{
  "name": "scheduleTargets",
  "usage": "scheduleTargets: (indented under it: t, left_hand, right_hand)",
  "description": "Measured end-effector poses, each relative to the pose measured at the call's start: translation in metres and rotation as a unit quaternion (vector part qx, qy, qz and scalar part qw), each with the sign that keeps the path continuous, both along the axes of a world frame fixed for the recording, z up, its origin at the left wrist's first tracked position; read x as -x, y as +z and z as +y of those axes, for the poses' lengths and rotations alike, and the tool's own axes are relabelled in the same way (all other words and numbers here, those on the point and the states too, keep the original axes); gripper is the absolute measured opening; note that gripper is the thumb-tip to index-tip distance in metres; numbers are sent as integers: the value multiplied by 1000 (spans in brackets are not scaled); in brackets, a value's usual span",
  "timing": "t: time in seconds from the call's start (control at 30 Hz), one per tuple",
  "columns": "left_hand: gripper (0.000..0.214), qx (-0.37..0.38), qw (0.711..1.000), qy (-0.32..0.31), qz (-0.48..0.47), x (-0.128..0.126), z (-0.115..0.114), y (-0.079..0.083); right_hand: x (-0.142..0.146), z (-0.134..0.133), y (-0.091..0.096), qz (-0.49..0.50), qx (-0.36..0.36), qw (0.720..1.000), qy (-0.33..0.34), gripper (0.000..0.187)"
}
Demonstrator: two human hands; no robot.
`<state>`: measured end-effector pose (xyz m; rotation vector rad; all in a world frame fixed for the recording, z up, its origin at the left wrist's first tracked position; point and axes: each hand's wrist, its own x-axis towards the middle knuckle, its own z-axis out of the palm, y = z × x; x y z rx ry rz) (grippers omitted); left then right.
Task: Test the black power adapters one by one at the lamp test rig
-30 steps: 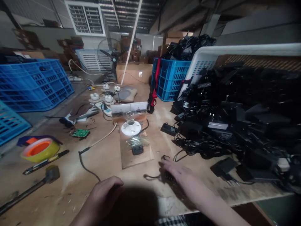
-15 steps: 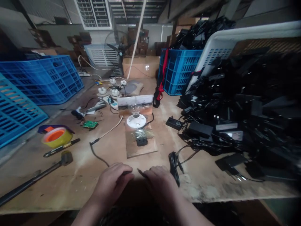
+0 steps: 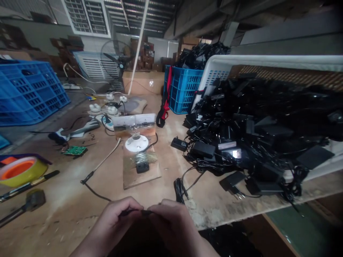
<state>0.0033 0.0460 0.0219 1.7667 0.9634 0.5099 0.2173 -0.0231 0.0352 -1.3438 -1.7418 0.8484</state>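
Note:
My left hand (image 3: 116, 217) is closed on a black cable (image 3: 98, 194), its thumb and fingertips pinched together near the bench's front edge. This cable runs back to an inline connector (image 3: 88, 177), where a pale cord continues. My right hand (image 3: 173, 219) pinches a slim black cable plug (image 3: 146, 212). The two cable ends meet between my fingertips; how deeply they are joined is hidden. Behind my hands is a wooden board (image 3: 131, 178) carrying a white lamp holder (image 3: 136, 143) with a clear bulb and a black socket (image 3: 142, 166) under clear tape.
Black power adapters (image 3: 203, 150) with cords heap up on the right, spilling from a white basket (image 3: 211, 71). A coiled cord (image 3: 178, 189) lies near my right hand. On the left are a green circuit board (image 3: 75, 150), yellow tape (image 3: 24, 173), a pen (image 3: 30, 185) and a hammer (image 3: 34, 201).
My hands have come together, and the cable ends that were apart now meet. The view has turned right, so the bench things appear farther left.

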Motion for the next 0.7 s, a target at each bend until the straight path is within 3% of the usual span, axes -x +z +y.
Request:
scheduleTargets:
  t: [0.13, 0.27, 0.33, 0.4, 0.43, 0.5, 0.6, 0.7]
  left_hand:
    - [26, -14, 999, -27, 13, -10, -1, -1]
    - [29, 36, 999, 20, -18, -23, -6, -2]
    - [32, 43, 999, 24, -23, -28, -7, -2]
    - [29, 5, 1000, -6, -8, -30, -7, -1]
    - [25, -21, 1000, -19, 3, -31, -6, -1]
    - [21, -76, 996, -35, 21, -32, -5, 0]
    - [19, -127, 989, -73, 18, -32, -5, 3]
    - [25, -124, 989, -77, -5, -30, -6, 13]
  right_hand:
    - [-4, 0, -3, 27, -13, 999, 16, 29]
    - [-10, 0, 8, 26, -17, 999, 23, 31]
    - [-27, 4, 20, -6, -12, 999, 45, 25]
    - [-57, 15, 30, -105, -14, 994, 33, 13]
    - [-76, 23, 32, -174, -29, 984, -6, 14]
    - [-116, 43, 31, -336, -107, 926, -136, 24]
    - [-166, 71, 26, -339, -122, 914, -186, 18]
    - [-198, 89, 40, -286, -125, 912, -265, 13]
